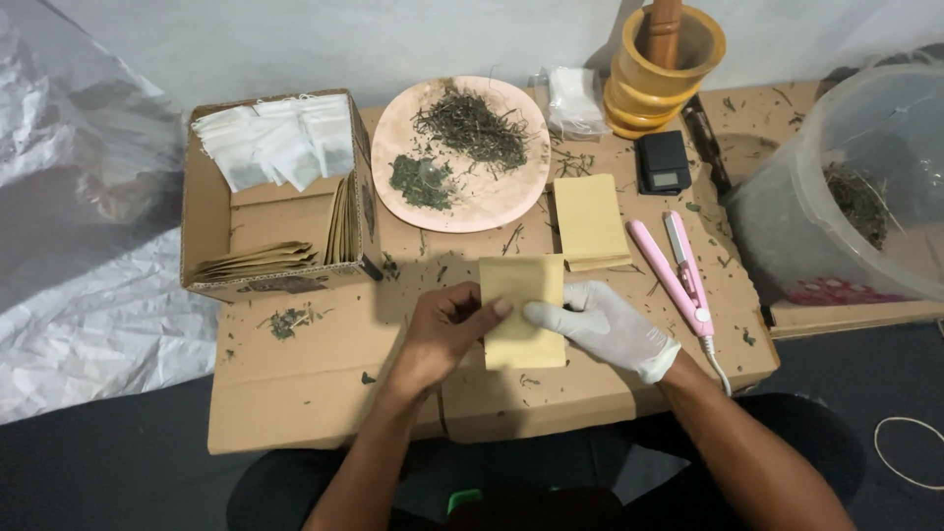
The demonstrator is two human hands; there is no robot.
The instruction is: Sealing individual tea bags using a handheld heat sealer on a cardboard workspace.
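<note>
A flattened cardboard sheet [324,379] serves as the work surface, with an open cardboard box [211,211] of white sachets and tan pouches at its far left corner. Both forearms reach in from the bottom edge and meet over the middle. The bare left hand [442,329] pinches the left edge of a tan paper pouch [522,310], thumb on top, fingers curled beneath. The white-gloved right hand [600,324] grips its right edge, holding the pouch upright just above the cardboard.
</note>
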